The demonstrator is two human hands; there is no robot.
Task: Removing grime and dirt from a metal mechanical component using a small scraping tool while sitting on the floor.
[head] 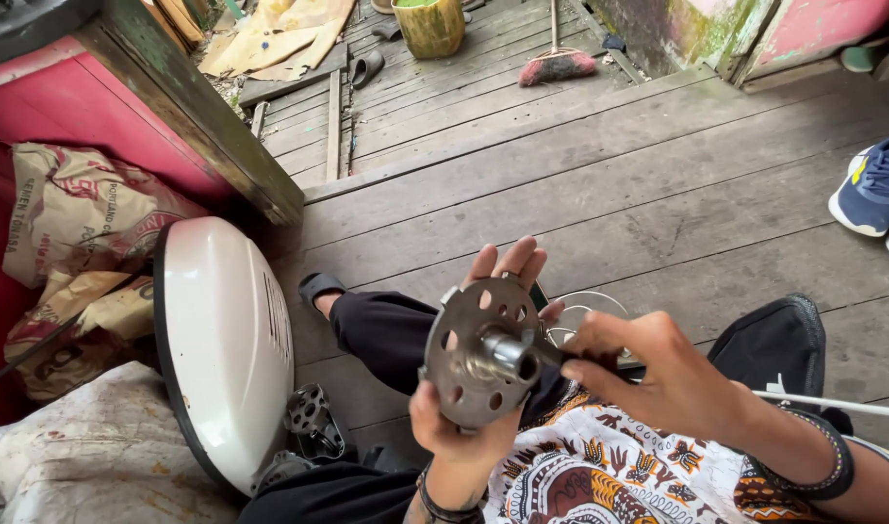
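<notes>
At the far left, crumpled paper sacks (76, 243) are lying against a red wall (76, 116), and a pale cloth-covered heap (85, 456) is sitting below them. Just right of these, a white rounded plastic cover (221, 340) is standing on edge, with a small dark metal part (313, 419) lying near its lower end.

The left hand (474, 388) is rising from the bottom of the view, palm turned toward the camera, fingers (508, 262) spreading up behind a round perforated metal disc (474, 354) and thumb pressing at its lower rim; its grip is closing around the disc, holding it tilted upright above the lap. A shiny metal hub (508, 357) is projecting from the disc's centre.

The right hand (658, 374) is coming in from the right with the wrist bent, its grip pinching a dark slender tool (561, 357) whose tip is meeting the hub. A beaded dark bracelet (828, 461) is circling that wrist. A patterned cloth (600, 475) is covering the lap, and a thin white wire ring (585, 311) is showing just behind the hands.

The person is sitting on a weathered grey plank floor (658, 175), one black-clad leg (386, 330) stretching forward. Farther back, a yellow woven basket (430, 24) and a broom (556, 63) are resting on the boards, and a blue sports shoe (876, 184) is lying at the right edge.
</notes>
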